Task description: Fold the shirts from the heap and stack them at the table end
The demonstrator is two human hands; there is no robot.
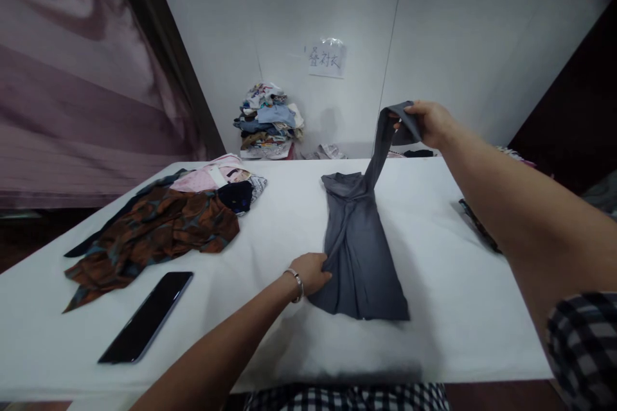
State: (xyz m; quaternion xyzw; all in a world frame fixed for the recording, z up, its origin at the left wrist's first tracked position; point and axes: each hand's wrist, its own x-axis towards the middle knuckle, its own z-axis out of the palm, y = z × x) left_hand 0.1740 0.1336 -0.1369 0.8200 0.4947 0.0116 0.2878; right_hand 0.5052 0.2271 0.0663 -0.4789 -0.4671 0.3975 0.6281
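Observation:
A dark grey shirt [361, 250] lies lengthwise on the white-covered table, its sides turned inward and its collar end away from me. My right hand [429, 122] is closed on the end of one sleeve and holds it up above the far right of the shirt, so the sleeve stretches upward off the cloth. At the shirt's left edge, lower down, my left hand [311, 273] pinches the fabric close to the table. A silver bracelet [296, 284] circles my left wrist. The shirt's lower hem spreads flat toward me.
Left on the table [284, 225] lie a brown patterned garment [168, 231], a pink garment [207, 176] and a black phone [147, 318]. Stacked clothes [270, 119] stand beyond the far edge by the wall. A dark folded item [479, 225] sits under my right forearm.

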